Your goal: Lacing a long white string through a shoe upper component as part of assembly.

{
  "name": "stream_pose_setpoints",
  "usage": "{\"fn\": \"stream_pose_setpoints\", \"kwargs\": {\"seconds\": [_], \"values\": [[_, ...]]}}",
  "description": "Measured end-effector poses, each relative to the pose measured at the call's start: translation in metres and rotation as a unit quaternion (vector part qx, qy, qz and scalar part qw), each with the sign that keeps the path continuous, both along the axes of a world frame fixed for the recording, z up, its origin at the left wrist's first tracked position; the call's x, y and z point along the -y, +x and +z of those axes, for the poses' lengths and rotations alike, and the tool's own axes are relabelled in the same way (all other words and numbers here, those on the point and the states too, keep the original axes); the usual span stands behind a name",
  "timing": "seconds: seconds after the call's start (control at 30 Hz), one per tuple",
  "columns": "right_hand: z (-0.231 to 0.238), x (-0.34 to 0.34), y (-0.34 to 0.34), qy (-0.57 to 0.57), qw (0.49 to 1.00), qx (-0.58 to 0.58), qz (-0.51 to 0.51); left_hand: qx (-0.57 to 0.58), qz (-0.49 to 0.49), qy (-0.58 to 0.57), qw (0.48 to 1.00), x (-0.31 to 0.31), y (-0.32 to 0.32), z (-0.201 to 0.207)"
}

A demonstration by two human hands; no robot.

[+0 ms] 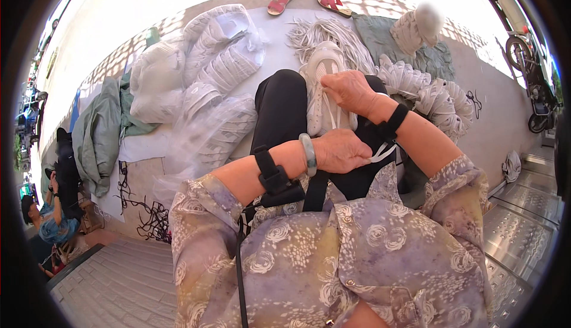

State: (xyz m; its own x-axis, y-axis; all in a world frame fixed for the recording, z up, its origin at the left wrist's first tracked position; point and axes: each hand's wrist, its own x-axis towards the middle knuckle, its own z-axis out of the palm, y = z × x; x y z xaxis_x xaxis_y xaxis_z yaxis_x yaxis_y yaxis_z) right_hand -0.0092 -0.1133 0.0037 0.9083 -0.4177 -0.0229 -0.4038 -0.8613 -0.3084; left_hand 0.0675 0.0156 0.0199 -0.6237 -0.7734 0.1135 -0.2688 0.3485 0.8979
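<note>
So, 1 white shoe (317, 106) is sitting btwn the legs (282, 109), toe pointing away, and it's looking part done: some lace (383, 153) is lying over its front, but loose bits are hanging near the L hand (342, 151), so more threading or pulling is prob. waiting. The R hand (352, 93) is pinching lace by the shoe's front, thumb and finger together, while the L fingers are clamping on lace. 2 red slippers (281, 3) are lying ahead, 1 lace heap (324, 30) is resting past the toe, and bagged shoes (223, 66) + loose shoes (443, 105) are sitting too jumbled to count.
</note>
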Motion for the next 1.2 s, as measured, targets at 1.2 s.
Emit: {"fn": "stream_pose_setpoints", "kwargs": {"seconds": [1.2], "values": [[0.014,0.034,0.036,0.268,0.961,-0.071,-0.002,-0.066,0.023,0.078,0.994,0.018,-0.011,0.015]]}}
